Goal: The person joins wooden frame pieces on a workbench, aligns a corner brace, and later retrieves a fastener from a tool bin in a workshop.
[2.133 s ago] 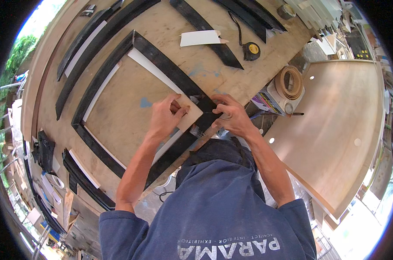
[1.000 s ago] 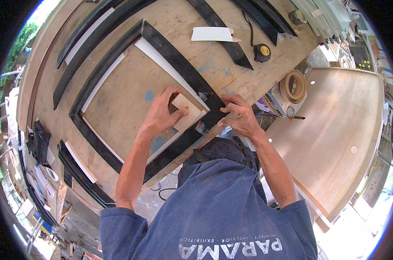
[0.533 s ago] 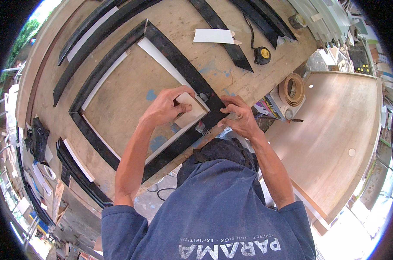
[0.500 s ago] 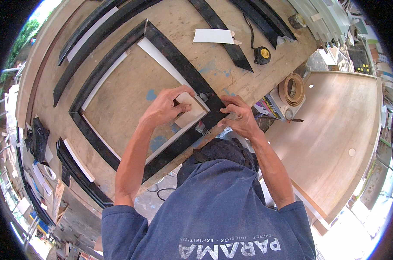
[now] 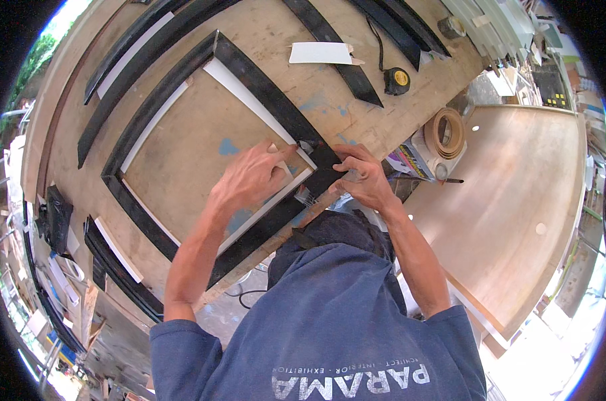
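Note:
A black square frame (image 5: 269, 97) with mitred corners and white inner strips lies on the wooden workbench (image 5: 182, 144). Inside its near right corner, my left hand (image 5: 249, 174) has fingers and thumb closed about a thin light-coloured flat piece (image 5: 287, 166), seen mostly edge-on and partly covered by the hand. The left index finger reaches to the frame's inner edge. Against the outside of that same corner, my right hand (image 5: 364, 179) is bent, its fingertips gripping the black edge. Grey scraps, perhaps tape, show on the frame beside the corner.
A tape measure (image 5: 396, 81) and a white strip (image 5: 321, 53) lie beyond the frame, among several black mouldings (image 5: 333, 50). At right stand a roll of brown edging (image 5: 444, 133) and a large wooden panel (image 5: 503, 200). A black bag (image 5: 54, 220) sits at the left edge.
My left hand has turned, and its index finger now extends to the frame's inner edge. The light piece shows less of its face. My right hand stays at the corner.

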Motion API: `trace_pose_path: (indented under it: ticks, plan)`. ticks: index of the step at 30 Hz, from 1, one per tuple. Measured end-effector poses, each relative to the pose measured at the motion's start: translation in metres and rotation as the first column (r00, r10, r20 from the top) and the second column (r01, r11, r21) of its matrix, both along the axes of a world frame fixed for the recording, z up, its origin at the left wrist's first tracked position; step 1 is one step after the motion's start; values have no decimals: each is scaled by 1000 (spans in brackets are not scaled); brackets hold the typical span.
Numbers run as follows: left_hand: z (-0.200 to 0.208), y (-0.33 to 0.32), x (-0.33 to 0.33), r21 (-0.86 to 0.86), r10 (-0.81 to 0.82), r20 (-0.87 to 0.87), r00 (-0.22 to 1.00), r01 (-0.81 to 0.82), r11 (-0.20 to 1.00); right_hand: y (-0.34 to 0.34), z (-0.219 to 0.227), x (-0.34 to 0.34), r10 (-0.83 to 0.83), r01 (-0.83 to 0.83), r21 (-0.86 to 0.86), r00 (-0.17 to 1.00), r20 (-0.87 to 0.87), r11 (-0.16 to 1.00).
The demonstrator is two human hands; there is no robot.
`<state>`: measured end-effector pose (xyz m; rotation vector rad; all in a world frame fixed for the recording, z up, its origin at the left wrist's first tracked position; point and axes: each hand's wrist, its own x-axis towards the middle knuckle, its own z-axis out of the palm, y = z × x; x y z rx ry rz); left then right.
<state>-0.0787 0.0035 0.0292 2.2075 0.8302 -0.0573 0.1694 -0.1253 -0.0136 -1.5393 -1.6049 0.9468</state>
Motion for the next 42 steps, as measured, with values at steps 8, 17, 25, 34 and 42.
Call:
trace_pose_path:
  ticks: [8,17,25,34,42]
  plan:
    - [11,13,17,47,-181,-253,951,199,979,0,0,0,4,-4,-11,1000,12,1000]
    - [-7,26,-11,-34,-29,102,994,33,999,-2,3,-1,24,-26,26,995,92,999]
    - [-7,12,-7,-175,348,83,934,-330,928,-1,4,0,4,-4,7,1000,-6,1000]
    - [-30,-32,41,66,569,151,808,-583,810,-2,1,-1,-2,2,-15,1000,6,1000]
    - [-44,-35,48,143,560,265,785,-606,783,-2,0,0,-3,3,14,1000,-23,1000]
